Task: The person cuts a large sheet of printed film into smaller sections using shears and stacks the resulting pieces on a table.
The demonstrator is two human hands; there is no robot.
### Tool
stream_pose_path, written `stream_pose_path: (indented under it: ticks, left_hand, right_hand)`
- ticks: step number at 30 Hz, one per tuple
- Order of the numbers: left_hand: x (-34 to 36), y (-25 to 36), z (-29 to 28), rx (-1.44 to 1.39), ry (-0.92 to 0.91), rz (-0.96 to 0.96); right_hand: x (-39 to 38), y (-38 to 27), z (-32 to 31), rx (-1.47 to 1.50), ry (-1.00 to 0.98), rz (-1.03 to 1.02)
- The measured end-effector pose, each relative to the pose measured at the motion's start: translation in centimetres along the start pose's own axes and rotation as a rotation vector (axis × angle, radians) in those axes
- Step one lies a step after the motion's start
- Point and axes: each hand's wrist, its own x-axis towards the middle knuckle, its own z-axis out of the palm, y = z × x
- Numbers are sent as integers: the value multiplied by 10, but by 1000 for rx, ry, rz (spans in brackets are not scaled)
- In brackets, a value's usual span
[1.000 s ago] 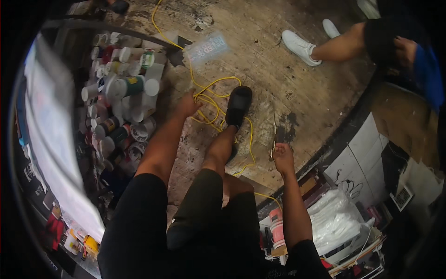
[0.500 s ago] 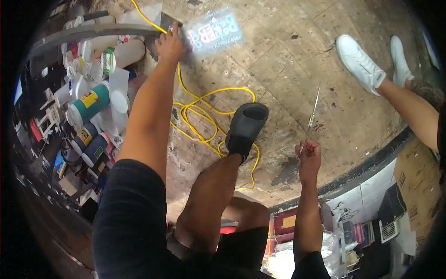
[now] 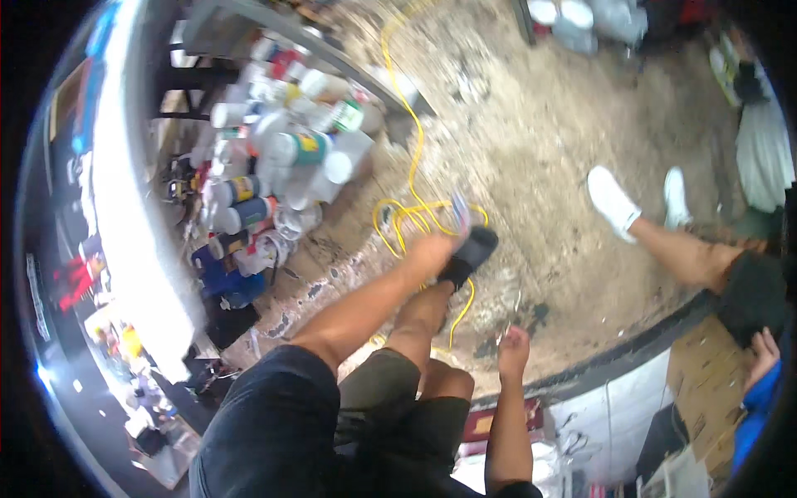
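My left hand (image 3: 433,251), smeared by motion, is closed on a clear printed film sheet (image 3: 462,214). The sheet shows nearly edge-on, just above my dark clog (image 3: 473,253). To the right, my right hand (image 3: 514,349) is curled around the handles of a pair of metal scissors (image 3: 518,304). Their thin blades point up and away from me, blurred against the floor. A yellow cord (image 3: 418,153) runs down the floor and lies in loops around the clog, close to my left hand.
Several bottles and jars (image 3: 309,149) crowd the floor at left, beside a white-topped table (image 3: 154,191). Another person's white shoes (image 3: 613,202) stand at right. A blue sleeve (image 3: 757,415) with a hand shows lower right, near a cardboard sheet (image 3: 706,390).
My left hand has lifted the printed sheet from the far floor and brought it nearer, over the clog. The view has swung, showing more table at left. My right hand still holds the scissors.
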Motion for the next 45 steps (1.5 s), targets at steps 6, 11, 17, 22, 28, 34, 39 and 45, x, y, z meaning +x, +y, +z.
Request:
stream_pose_path:
  ticks: [6, 11, 17, 22, 28, 34, 39, 45]
  left_hand:
    - [-225, 137, -262, -250, 53, 209]
    - [-347, 106, -385, -627, 714, 17]
    - [-362, -5, -389, -1310, 1017, -412]
    - [-369, -1, -376, -1151, 1075, -575]
    - [-402, 16, -375, -493, 863, -743]
    - [-410, -4, -354, 53, 891, -148]
    - [-396, -18, -348, 86, 719, -63]
    - [-384, -25, -350, 112, 696, -27]
  right_hand:
    - [-79, -99, -33, 129, -62, -114]
    - [-141, -158, -51, 189, -12, -194]
    - [-193, -222, -35, 173, -117, -408]
    - [-236, -266, -4, 61, -205, -419]
    - [-274, -298, 35, 71, -238, -478]
    - [-313, -357, 87, 321, -244, -334]
    - [-319, -405, 103, 119, -331, -405]
    - [-320, -396, 61, 116, -578, -285]
